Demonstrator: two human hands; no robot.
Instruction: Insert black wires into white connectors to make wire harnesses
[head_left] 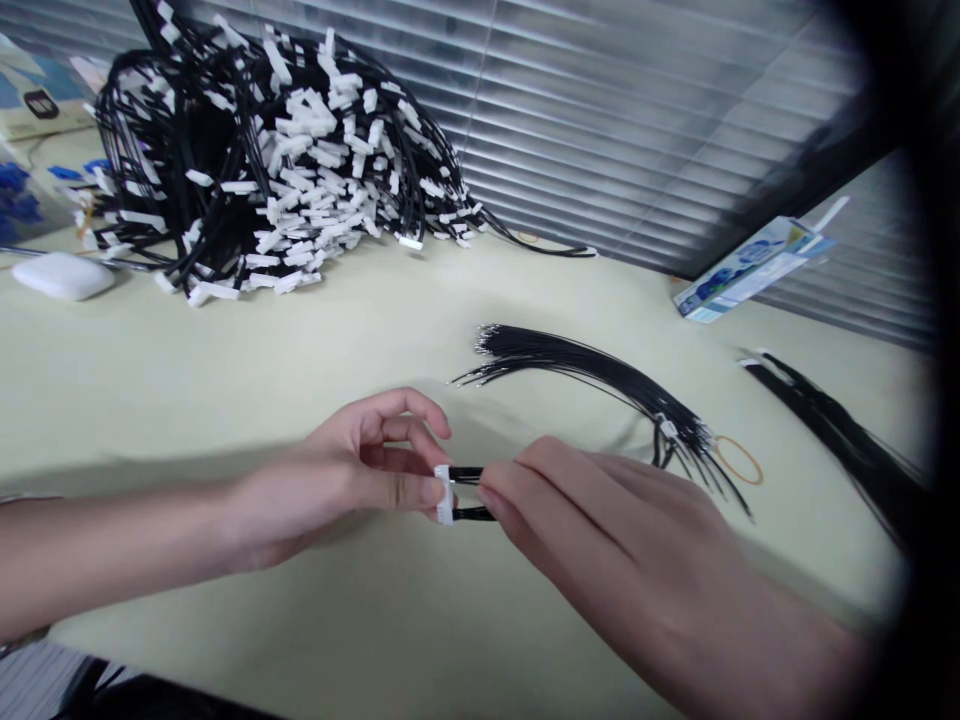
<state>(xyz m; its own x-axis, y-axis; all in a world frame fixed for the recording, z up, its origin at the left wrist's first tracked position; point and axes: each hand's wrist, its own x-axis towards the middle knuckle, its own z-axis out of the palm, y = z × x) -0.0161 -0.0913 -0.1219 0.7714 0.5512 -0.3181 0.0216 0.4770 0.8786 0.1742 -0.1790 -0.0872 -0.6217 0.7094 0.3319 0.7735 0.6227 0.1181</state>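
My left hand (352, 480) pinches a small white connector (444, 494) between thumb and fingers, just above the pale table (225, 380). My right hand (622, 545) meets it from the right, its fingers closed on the black wires (474, 495) that enter the connector. A bundle of loose black wires (592, 375) with bare tips lies fanned out just behind my right hand, tied near its right end.
A big heap of black wires with white connectors (277, 160) fills the back left. A second black wire bundle (832, 430) lies at right, a rubber band (739, 460) beside it. A small blue and white box (754, 265) and a white case (64, 275) rest near the edges.
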